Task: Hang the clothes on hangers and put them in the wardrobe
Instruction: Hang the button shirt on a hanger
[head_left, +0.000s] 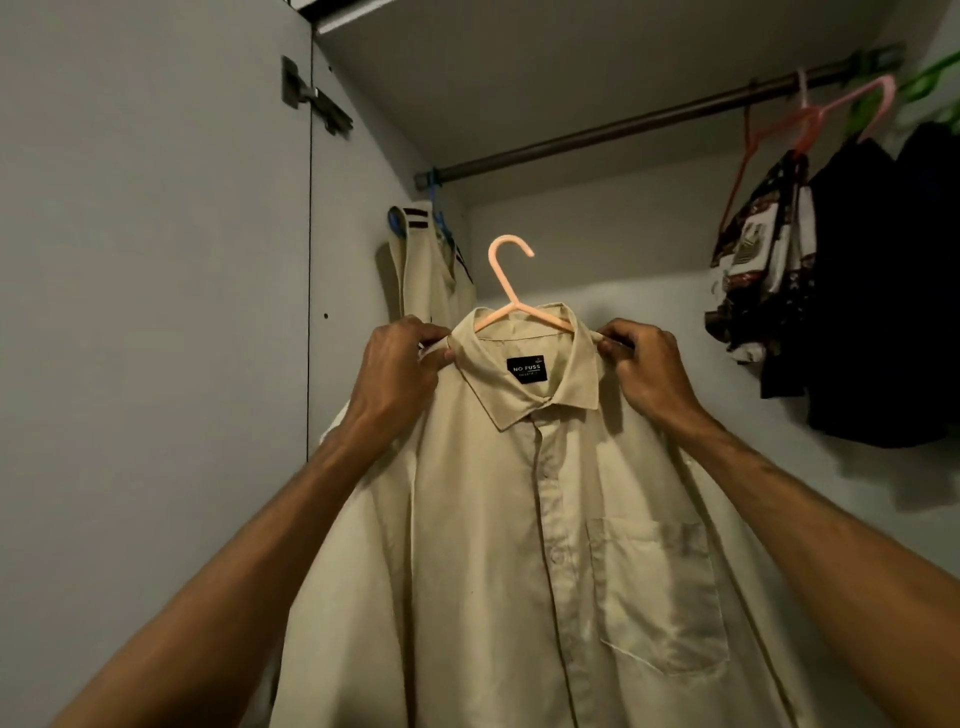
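The cream shirt (519, 545) is hanging on a pink hanger (506, 275), held up in front of the open wardrobe (571, 78), with the hook sitting free below the rail (597, 130). The left hand (400, 369) is pinching the shirt's shoulder just beside the collar, fingers (434, 336) clamped on the cloth. The right hand (647, 371) is gripping the other shoulder likewise. On the rail, a striped cream garment (431, 280) is hanging at the left end, and a patterned garment (763, 260) and dark clothes (872, 286) are hanging at the right.

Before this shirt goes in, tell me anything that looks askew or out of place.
The patterned garment at the right of the rail hangs bunched and lopsided, not spread on a hanger. The cream shirt sits evenly on its pink hanger.
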